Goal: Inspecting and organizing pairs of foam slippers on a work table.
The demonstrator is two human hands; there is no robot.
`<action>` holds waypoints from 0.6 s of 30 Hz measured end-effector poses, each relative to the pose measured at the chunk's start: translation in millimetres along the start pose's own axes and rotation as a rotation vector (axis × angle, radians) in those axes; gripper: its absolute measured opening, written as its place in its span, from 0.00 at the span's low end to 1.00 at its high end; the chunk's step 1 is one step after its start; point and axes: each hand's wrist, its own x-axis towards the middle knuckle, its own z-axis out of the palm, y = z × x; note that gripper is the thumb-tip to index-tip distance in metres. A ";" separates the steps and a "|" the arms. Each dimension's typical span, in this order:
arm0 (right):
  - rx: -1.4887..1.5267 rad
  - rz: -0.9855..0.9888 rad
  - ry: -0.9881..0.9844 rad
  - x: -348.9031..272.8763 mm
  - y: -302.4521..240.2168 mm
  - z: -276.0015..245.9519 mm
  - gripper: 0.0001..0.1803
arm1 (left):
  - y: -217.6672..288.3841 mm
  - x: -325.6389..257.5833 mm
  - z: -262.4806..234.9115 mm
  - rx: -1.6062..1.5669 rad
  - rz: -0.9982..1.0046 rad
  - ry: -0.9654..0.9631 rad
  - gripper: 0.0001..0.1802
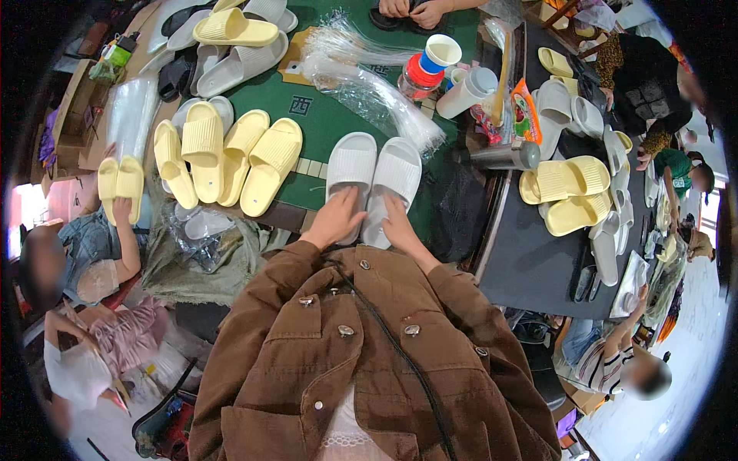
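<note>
A pair of light grey slide slippers lies side by side in front of me, toes pointing away. Their upper bands are ribbed. On the footbed of the left slipper rests my left hand, fingers stretched toward the band. My right hand lies over the heel part of the right slipper, its fingers extended too. Neither hand appears wrapped round a slipper. Just beyond them is a bundle of clear plastic bags. To the left, several pale yellow slides are lined up along the table edge.
The green table carries grey slides at far left and a red-lidded jar, paper cup and white tumbler at far right. A steel flask lies beside a dark table with more slippers. Other people sit around; a co-worker's hands show opposite.
</note>
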 end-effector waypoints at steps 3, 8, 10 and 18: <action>0.021 0.037 0.011 7.6 0.1 -2.1 0.35 | 10.2 2.7 1.5 -0.060 -0.016 -0.104 0.29; 0.122 0.187 0.028 3.1 -1.3 -3.3 0.35 | 15.8 -11.3 -8.5 -0.179 -0.067 -0.375 0.24; 0.156 0.193 0.041 2.1 0.5 -3.0 0.35 | 15.6 -13.5 -8.9 -0.174 -0.106 -0.496 0.22; 0.068 0.239 0.039 6.3 10.3 11.3 0.38 | 4.9 -16.8 -0.9 -0.199 -0.170 -0.261 0.20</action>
